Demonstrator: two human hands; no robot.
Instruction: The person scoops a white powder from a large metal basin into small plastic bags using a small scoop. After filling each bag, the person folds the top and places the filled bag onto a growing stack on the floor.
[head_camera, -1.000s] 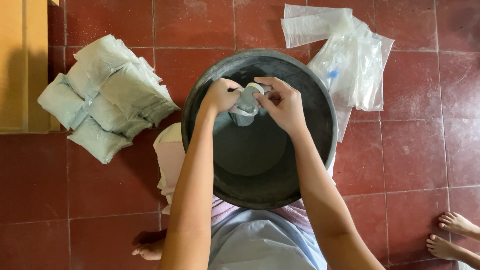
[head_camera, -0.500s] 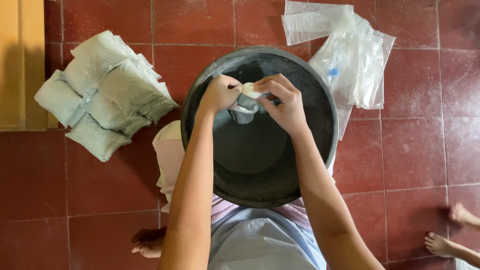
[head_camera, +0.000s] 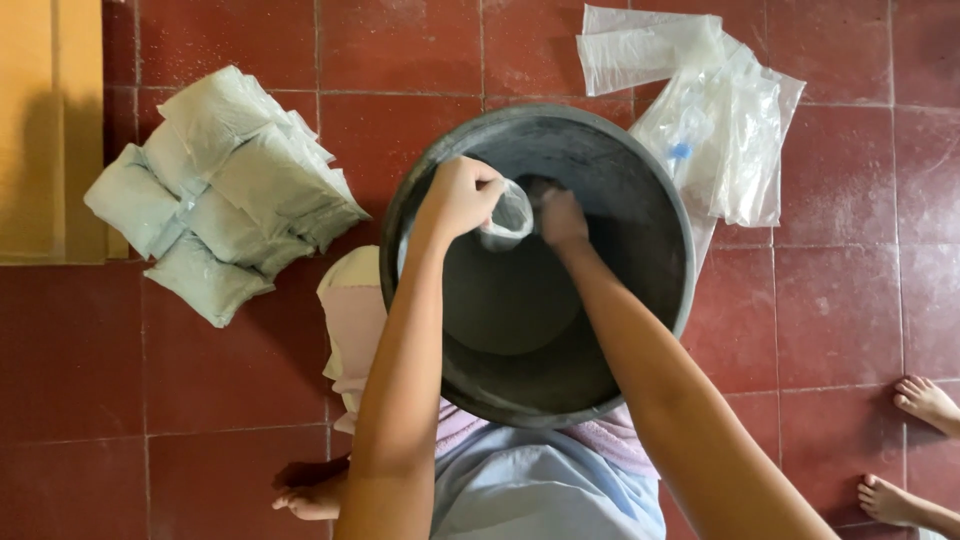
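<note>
Two hands are down in the big grey basin (head_camera: 655, 215) on the red tiled floor (head_camera: 830, 330), and we start with the basin itself, sitting right before our knees. Far left, a heap of filled pale green packets (head_camera: 220, 190) lies piled together; far right, a loose stack of empty clear bags (head_camera: 715, 130) touches the basin's rim. Over to the near right, someone else's bare feet (head_camera: 915, 450) (two of them, just at the edge). Now the small stuff: our left hand (head_camera: 458, 195) is clenched on the mouth of a little clear bag (head_camera: 510, 215) inside the basin, and our right hand (head_camera: 562, 218) dips beside it, its fingers hidden from us.
</note>
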